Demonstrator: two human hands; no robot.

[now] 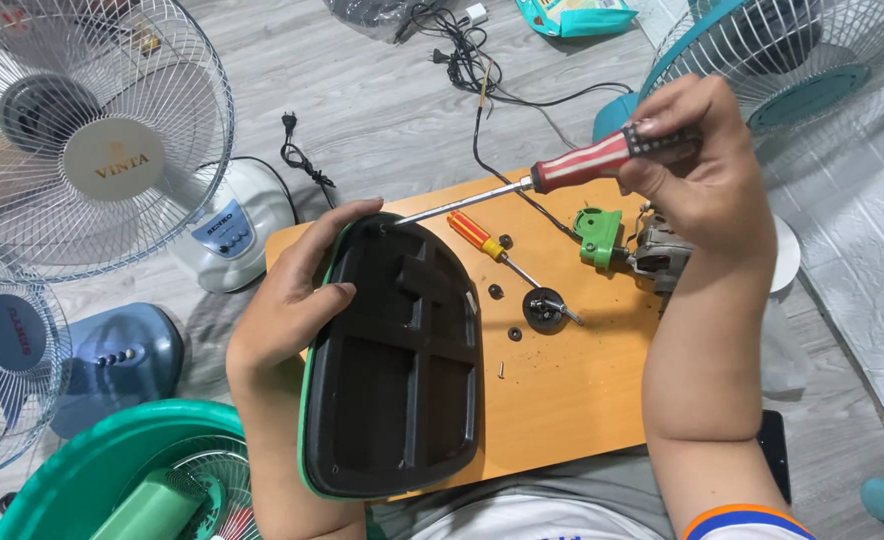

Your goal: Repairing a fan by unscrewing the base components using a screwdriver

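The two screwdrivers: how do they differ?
The red-handled screwdriver is held in the right hand, tip at the black fan base; the orange-handled screwdriver lies loose on the board. The red one looks larger. Both have metal shafts.

Right hand (707,175) drives screwdriver (562,172) into fan base (397,370).

- Two screwdrivers: a red-handled screwdriver (602,158) and an orange-and-yellow screwdriver (482,238).
- One black fan base cover (397,390).
- One fan motor (634,250) with a green housing.
- One wooden board (562,390).
- Three fan grilles: a large white grille (82,130), a small white grille (2,380), and a teal grille (812,50).
- Three small black washers (514,333).
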